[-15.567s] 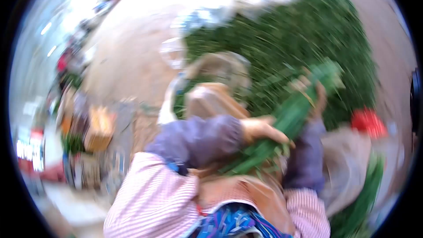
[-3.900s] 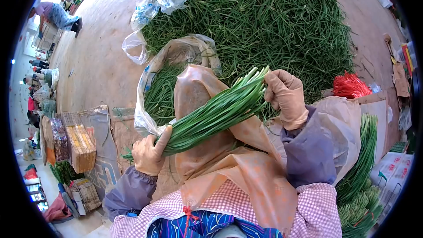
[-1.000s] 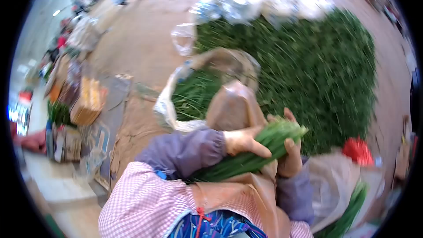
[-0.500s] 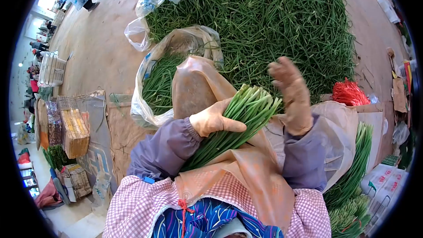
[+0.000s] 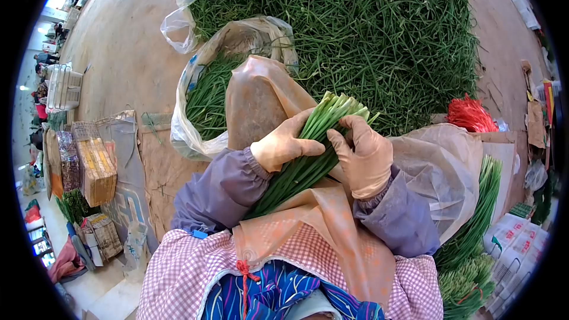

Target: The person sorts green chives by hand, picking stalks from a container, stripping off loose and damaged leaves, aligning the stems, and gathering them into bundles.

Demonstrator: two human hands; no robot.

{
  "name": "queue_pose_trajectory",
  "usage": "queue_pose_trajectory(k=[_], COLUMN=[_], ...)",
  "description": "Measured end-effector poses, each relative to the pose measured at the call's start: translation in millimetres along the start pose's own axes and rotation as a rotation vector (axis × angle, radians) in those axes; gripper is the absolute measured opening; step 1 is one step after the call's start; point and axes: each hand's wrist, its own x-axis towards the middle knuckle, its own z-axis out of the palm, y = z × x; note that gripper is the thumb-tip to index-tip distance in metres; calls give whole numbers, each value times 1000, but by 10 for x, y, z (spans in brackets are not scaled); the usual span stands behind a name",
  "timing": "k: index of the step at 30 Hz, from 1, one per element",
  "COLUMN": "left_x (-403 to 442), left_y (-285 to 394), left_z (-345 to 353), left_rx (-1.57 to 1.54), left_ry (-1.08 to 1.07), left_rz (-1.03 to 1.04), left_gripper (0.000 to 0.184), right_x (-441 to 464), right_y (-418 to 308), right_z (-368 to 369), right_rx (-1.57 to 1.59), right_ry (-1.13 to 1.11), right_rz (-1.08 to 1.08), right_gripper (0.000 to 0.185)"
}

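My left hand (image 5: 288, 144), in a pale glove, is wrapped round a bunch of long green stalks (image 5: 308, 163) held at a slant over my lap. Their pale cut ends (image 5: 341, 106) point up and away from me. On the right side of the bunch, just below those ends, my gloved right hand (image 5: 364, 157) has its thumb and curled fingers at the stalks. The fingertips meet the bunch's edge; whether a single stalk is pinched there I cannot make out. A tan plastic sheet (image 5: 320, 213) covers my lap and knee under the bunch.
Beyond my hands spreads a big heap of tangled green stalks (image 5: 385, 35). An open plastic bag (image 5: 181, 112) of stalks stands left of my knee. Red strings (image 5: 468, 115) lie to the right, with tied bundles (image 5: 465, 287) lower down. Cardboard boxes (image 5: 98, 172) stand at left.
My right hand has come down and left from its raised, spread position to the edge of the bunch, its fingers now curled. My left hand keeps its hold. The view has shifted slightly.
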Motion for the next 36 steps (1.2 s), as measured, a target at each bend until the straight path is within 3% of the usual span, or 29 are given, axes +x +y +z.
queue_pose_trajectory(k=[4, 7, 9, 13, 14, 15, 16, 17, 19, 20, 23, 26, 29, 32, 36], left_x=[-28, -62, -62, -54, -43, -35, -26, -25, -9, 20, 71, 48, 83, 30, 65], left_y=[22, 143, 160, 104, 92, 87, 95, 89, 82, 45, 21, 141, 55, 127, 156], left_z=[-1, 23, 20, -9, -14, -20, -38, -48, -67, -53, -108, -27, -85, -85, -78], left_rx=[24, -107, -228, -405, -426, -450, -448, -460, -479, -491, -423, -311, -340, -378, -431], left_ry=[10, -18, -42, -80, -70, -62, -43, -33, -11, 3, 3, 71, 73, 92, 137], left_rz=[11, -18, -32, -14, -16, -20, -51, -63, -77, -38, -86, -139, -120, -143, -216], left_gripper=[72, 69, 69, 70, 69, 68, 66, 65, 63, 59, 57, 55, 51, 47, 39], right_x=[31, 99, 69, 148, 149, 190, 232, 323, 266, 157, -137, -199, -160, -195, -267], right_y=[92, 22, 150, 465, 675, 735, 795, 768, 1159, 1006, 286, -37, -176, -97, -234], right_z=[60, -229, -412, -809, -986, -1068, -1150, -1185, -860, -787, -548, -273, -38, 61, 132], right_rx=[259, 841, 1063, 1767, 1750, 1512, 1263, 786, 446, 610, 674, 636, 286, 353, 112], right_ry=[-145, -490, -493, -351, -168, 6, 141, 246, 411, 339, 129, -332, -347, -397, -525], right_rz=[77, 495, 369, -183, -193, -93, 37, 247, 208, 209, 282, 146, 102, 143, 17], right_gripper=[9, 8, 6, 19, 14, 9, 9, 11, 21, 19, 16, 23, 34, 40, 43])
